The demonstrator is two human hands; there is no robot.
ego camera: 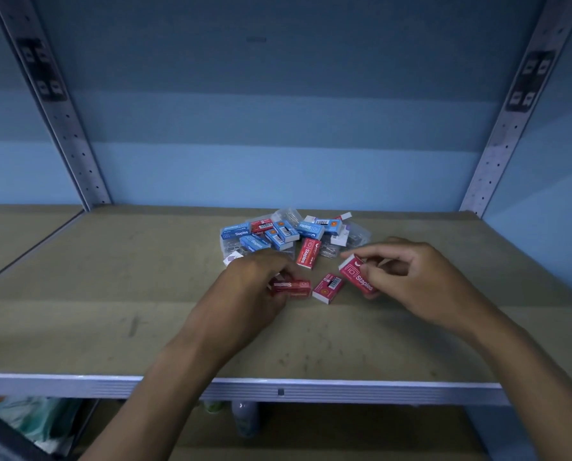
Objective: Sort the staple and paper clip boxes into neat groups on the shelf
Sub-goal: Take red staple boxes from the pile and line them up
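We see left hand (pixel 254 284) grip holding a red staple box (pixel 293 289) at frame centre; right hand (pixel 421 284) grip holding another red box (pixel 356 273); both just above the shelf (pixel 111 294).

A jumbled pile of small blue cardboard staple boxes (pixel 234 230), red staple boxes (pixel 308 253) and clear plastic paper clip boxes (pixel 351 239) lies mid-shelf on the brown board shelf (pixel 111 294). Three red boxes sit nearer the front: one on edge (pixel 293 288), one flat, barcode up (pixel 328 287), one tilted, label up (pixel 356 276).

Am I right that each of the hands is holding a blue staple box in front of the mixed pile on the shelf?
Not quite: the head view shows the left hand and right hand each holding a red staple box, not blue, in front of the mixed pile on the shelf.
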